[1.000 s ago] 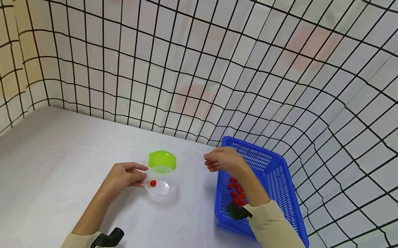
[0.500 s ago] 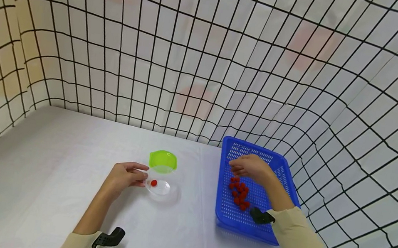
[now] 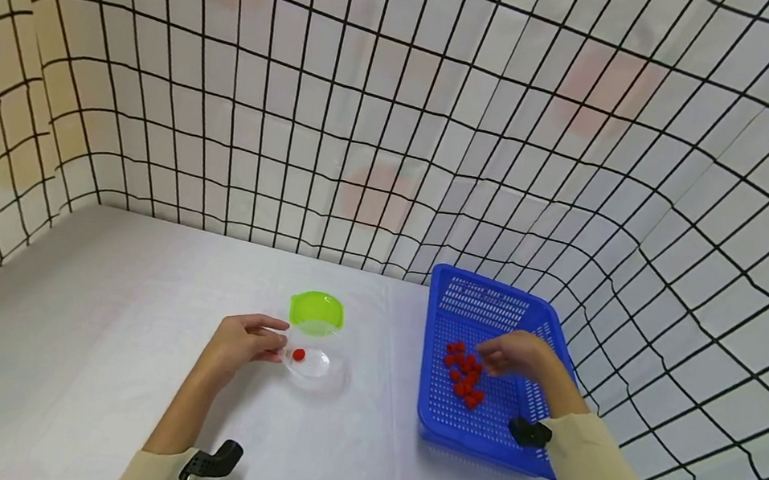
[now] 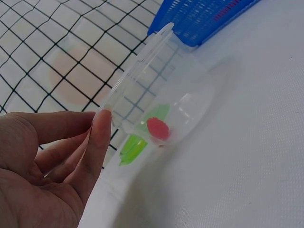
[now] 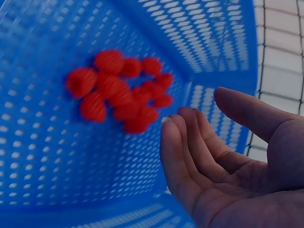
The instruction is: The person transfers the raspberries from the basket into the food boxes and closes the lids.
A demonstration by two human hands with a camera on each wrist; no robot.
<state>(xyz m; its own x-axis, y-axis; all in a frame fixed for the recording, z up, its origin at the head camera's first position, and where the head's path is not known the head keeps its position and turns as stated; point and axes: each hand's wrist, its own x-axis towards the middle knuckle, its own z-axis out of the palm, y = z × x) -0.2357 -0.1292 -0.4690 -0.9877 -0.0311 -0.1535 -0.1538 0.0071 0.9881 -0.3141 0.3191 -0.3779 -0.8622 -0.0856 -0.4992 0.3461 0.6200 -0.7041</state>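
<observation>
Red berries (image 5: 111, 88), raspberry-looking, are split between two places on my feed: a cluster on the floor of the blue basket (image 3: 467, 443), and a single berry (image 4: 157, 128) in the clear bowl (image 4: 190, 102). Bowl looks to be sitting on the white surface (image 3: 102, 333), left of the basket and well apart from it; green dish (image 3: 315, 308) just beyond it. Left hand (image 3: 242, 339) has the bowl's rim pinched between thumb and fingers, so I'd call the bowl steadied. Right hand (image 5: 232, 180) is inside the basket outline, just beside the cluster: fingers together and loosely bent, thumb spread well away, nothing between them that I can see. No contact with a berry that I can make out either; right wrist picture is a bit blurred. Progress as I read it: if the work is basket to bowl, it's early. One berry done, the whole cluster left, and the bowl has plenty of room. They overlap, so I won't give a count for the pile. I judge the current step to be a reach for the next pick, grasp not yet made. Green dish holds nothing I can make out, and neither hand is on it; I can't tell from here whether it has a part in this.
</observation>
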